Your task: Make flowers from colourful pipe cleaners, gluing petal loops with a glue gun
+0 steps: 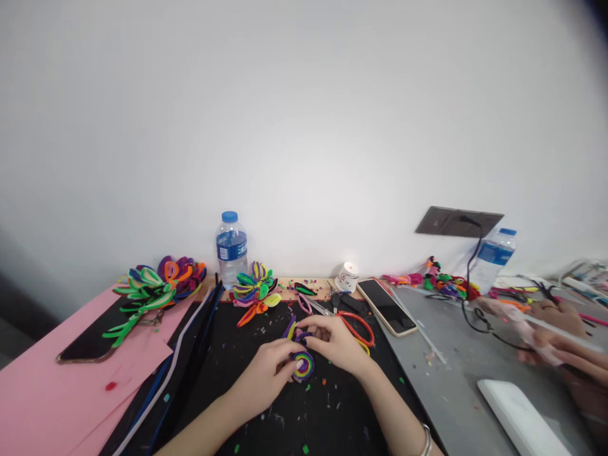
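Note:
My left hand [264, 378] and my right hand [336, 342] meet over a black mat [304, 411]. Between their fingertips they pinch a small coil of pipe cleaners [303, 365], wound in purple, yellow, green and pink rings. A purple strand and a yellow one run up from the coil past my right fingers. Orange-handled scissors [355, 324] lie just behind my right hand. A bracelet shows on my right wrist.
Finished pipe-cleaner flowers [159, 284] lie on pink paper [42, 392] at left and by a water bottle [232, 248]. A phone [386, 306], tape roll [347, 277] and second bottle [494, 258] stand further right. Another person's hands [560, 345] work at the right edge.

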Available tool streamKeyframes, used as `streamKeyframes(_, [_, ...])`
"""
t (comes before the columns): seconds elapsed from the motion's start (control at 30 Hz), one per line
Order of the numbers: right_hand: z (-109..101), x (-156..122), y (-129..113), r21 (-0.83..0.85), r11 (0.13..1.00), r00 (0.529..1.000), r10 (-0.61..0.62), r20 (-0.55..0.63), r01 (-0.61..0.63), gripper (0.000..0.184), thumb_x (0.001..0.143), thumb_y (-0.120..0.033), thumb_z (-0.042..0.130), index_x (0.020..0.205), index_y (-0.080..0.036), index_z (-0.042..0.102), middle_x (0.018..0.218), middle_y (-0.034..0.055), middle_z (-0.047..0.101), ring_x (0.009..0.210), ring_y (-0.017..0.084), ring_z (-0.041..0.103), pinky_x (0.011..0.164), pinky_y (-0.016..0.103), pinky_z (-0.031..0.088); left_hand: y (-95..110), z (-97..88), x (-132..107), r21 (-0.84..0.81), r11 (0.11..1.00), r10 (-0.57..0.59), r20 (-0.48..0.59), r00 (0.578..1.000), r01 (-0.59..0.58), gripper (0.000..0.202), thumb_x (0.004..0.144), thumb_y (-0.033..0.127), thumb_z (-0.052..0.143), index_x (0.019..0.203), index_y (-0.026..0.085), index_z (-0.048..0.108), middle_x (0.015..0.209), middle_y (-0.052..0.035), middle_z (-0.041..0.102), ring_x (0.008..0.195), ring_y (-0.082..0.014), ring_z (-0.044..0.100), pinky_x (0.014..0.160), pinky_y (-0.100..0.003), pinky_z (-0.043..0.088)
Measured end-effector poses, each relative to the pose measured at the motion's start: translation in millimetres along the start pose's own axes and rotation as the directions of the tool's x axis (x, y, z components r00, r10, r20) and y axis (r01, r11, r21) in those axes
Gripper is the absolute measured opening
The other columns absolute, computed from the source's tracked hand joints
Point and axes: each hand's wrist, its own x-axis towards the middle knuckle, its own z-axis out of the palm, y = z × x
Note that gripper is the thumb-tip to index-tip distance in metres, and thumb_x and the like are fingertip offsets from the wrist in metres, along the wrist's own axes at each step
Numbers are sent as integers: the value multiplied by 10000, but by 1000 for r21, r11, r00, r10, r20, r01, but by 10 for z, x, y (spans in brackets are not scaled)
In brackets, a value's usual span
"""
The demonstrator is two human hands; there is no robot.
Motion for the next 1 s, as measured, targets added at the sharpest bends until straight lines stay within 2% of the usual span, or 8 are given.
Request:
streamKeyframes(0.1, [67, 1, 30, -23, 1000, 999, 1, -36, -2, 182, 797, -161, 513, 848, -196, 684, 698, -1, 645, 564, 112, 529, 543, 207, 409, 6, 7, 4, -33, 999, -6, 1, 1000, 6, 240, 806, 201, 482, 968, 169, 656, 915, -52, 625, 653, -133, 616, 599, -212, 511])
streamKeyframes(0.2, [66, 19, 75, -48, 999, 986, 13, -169, -22, 163, 806, -167, 501, 792, -181, 663, 626, 4, 620, 553, 134, 543, 542, 227, 424, -11, 18, 1, -43, 999, -10, -6, 1000, 10, 256, 811, 208, 482, 1003, 172, 647, 850, -42, 643, 621, -134, 617, 600, -221, 514])
streamKeyframes(0.33, [1, 39, 107, -56, 996, 906, 39, -421, -69, 144, 814, -200, 500, 798, -158, 637, 626, 30, 613, 556, 157, 561, 539, 245, 438, -47, 34, -20, -15, 999, 28, -26, 999, -29, 291, 806, 190, 481, 1056, 201, 630, 945, -53, 649, 664, -139, 623, 628, -227, 512])
streamKeyframes(0.4, [-11, 40, 104, -45, 996, 878, 40, -478, -71, 139, 810, -223, 512, 797, -154, 632, 608, 28, 605, 545, 156, 560, 524, 241, 433, -51, 38, -28, -19, 999, 38, -19, 999, -38, 293, 808, 204, 487, 1074, 209, 613, 1012, -63, 633, 663, -135, 624, 607, -220, 508])
streamKeyframes(0.5, [34, 27, 77, -41, 998, 876, 18, -482, -42, 135, 802, -244, 531, 793, -155, 632, 562, 8, 576, 502, 140, 534, 485, 226, 407, -33, 33, -28, -46, 999, 21, -26, 999, -23, 300, 805, 251, 523, 1098, 213, 574, 1015, -64, 618, 593, -116, 608, 531, -206, 490])
streamKeyframes(0.67, [221, -9, -3, -9, 1000, 913, -24, -407, 22, 98, 784, -232, 548, 757, -164, 614, 525, -16, 557, 443, 109, 495, 443, 204, 378, 9, 12, -19, -156, 988, -36, -178, 983, 8, 395, 796, 289, 561, 1169, 206, 460, 870, -25, 611, 524, -114, 603, 496, -215, 478])
streamKeyframes(0.83, [312, -10, -20, 168, 986, 947, 40, -318, 14, 99, 783, -261, 551, 747, -173, 579, 525, -22, 565, 401, 100, 486, 415, 202, 388, -5, -12, -12, -202, 978, -10, -258, 966, -44, 204, 846, 279, 468, 997, 173, 554, 644, 9, 607, 518, -137, 609, 538, -244, 496])
streamKeyframes(1.0, [231, 13, 50, 264, 964, 913, 139, -384, -36, 174, 804, -337, 533, 727, -182, 531, 475, -32, 529, 360, 104, 459, 376, 202, 360, -37, -24, 20, -253, 967, -43, -324, 945, -42, 155, 832, 270, 489, 929, 175, 565, 801, -29, 637, 619, -148, 640, 598, -261, 514])
